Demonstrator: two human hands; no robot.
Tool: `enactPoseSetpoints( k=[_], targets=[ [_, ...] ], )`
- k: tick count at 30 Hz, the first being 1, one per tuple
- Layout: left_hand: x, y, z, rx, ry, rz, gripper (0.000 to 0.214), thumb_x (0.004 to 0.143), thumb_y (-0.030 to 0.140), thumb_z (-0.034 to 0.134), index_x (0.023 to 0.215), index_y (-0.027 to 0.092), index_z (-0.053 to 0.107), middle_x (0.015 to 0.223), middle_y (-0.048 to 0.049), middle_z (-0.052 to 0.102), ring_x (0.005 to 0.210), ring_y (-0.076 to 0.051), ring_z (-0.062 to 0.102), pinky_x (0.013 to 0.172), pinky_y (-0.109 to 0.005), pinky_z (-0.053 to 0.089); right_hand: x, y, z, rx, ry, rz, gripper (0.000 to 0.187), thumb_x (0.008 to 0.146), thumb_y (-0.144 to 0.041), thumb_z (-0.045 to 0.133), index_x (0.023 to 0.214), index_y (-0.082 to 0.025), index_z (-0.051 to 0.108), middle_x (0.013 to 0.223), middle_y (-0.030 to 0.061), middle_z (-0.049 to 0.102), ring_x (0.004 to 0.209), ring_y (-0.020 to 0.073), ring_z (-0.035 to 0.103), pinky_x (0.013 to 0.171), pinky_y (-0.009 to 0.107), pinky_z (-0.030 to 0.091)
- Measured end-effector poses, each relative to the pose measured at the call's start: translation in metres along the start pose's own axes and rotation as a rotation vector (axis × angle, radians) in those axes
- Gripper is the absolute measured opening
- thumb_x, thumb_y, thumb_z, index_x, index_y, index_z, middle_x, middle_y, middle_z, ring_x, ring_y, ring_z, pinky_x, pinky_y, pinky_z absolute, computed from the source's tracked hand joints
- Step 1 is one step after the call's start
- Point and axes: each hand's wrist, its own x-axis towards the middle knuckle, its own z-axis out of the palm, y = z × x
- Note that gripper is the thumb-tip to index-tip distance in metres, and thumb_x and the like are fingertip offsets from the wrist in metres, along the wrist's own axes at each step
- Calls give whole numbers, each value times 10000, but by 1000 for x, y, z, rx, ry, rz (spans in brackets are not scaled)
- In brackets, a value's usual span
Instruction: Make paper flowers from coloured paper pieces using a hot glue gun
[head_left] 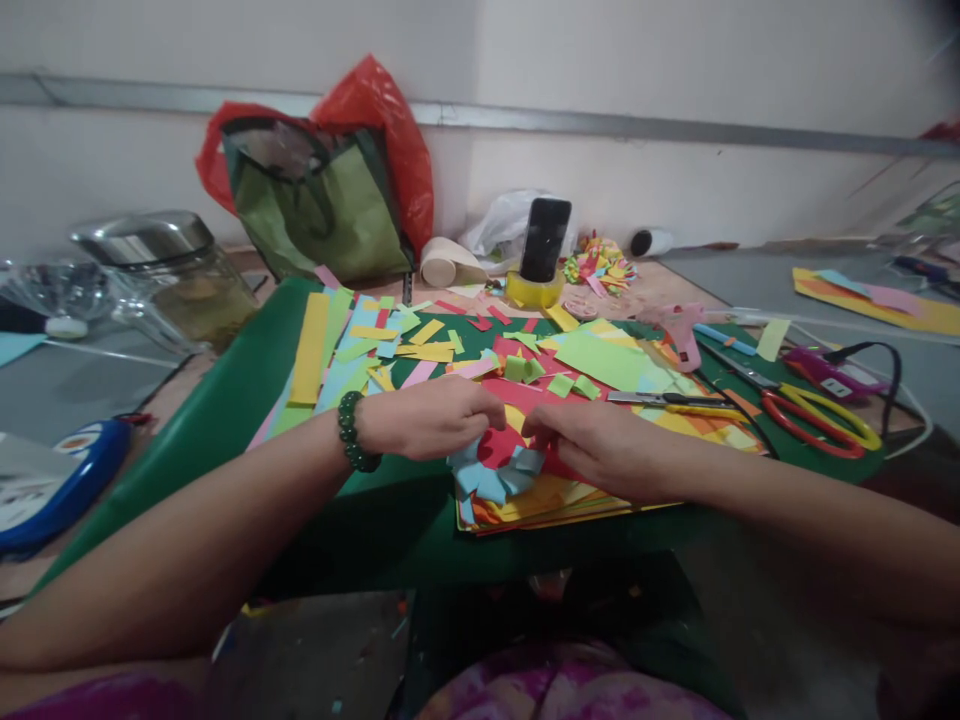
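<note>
My left hand (431, 417), with a green bead bracelet (351, 432) on the wrist, is closed in a pinch on a paper flower piece (499, 465) of red and light blue paper. My right hand (600, 445) pinches the same piece from the right side. The piece lies on a stack of coloured paper sheets (540, 505) on a green mat (225, 420). Many cut paper strips (420, 345) lie scattered behind my hands.
Scissors with red and yellow handles (814, 415) and a craft knife (667, 400) lie at the right. A phone (545, 240) stands in a yellow tape roll (532, 292). A glass jar (176, 275) and a red and green bag (322, 190) stand at the back left.
</note>
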Motion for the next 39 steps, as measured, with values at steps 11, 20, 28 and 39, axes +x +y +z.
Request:
enactPoseSetpoints(
  k=[11, 20, 28, 39],
  targets=[
    [2, 1, -2, 87, 169, -88, 435, 766, 64, 384, 933, 183, 767, 992, -31, 746, 875, -158, 646, 822, -273, 475, -12, 24, 10, 54, 213, -125, 343, 828, -71, 417, 1054, -188, 646, 947, 59, 727, 829, 169, 669, 730, 263, 486],
    [-2, -1, -8, 68, 243, -113, 494, 718, 2, 357, 864, 204, 783, 987, -5, 747, 889, -142, 652, 826, -247, 488, -48, 48, 27, 161, 592, -113, 225, 926, -244, 439, 968, -197, 656, 791, 39, 694, 678, 141, 642, 598, 235, 486],
    [-5, 7, -2, 278, 342, -237, 461, 744, 48, 402, 938, 220, 783, 1047, -17, 737, 925, -202, 648, 842, -331, 497, -60, 76, 54, 336, 724, 178, 390, 921, -530, 452, 907, -205, 666, 605, 8, 600, 527, 143, 551, 489, 250, 427],
    [-1, 44, 38, 526, 30, -148, 220, 869, 119, 499, 993, 136, 679, 995, -114, 705, 912, -265, 618, 806, -404, 472, -55, 83, 59, 490, 742, 246, 468, 877, -621, 476, 783, -194, 643, 531, -15, 504, 477, 134, 462, 464, 260, 382]
  ],
)
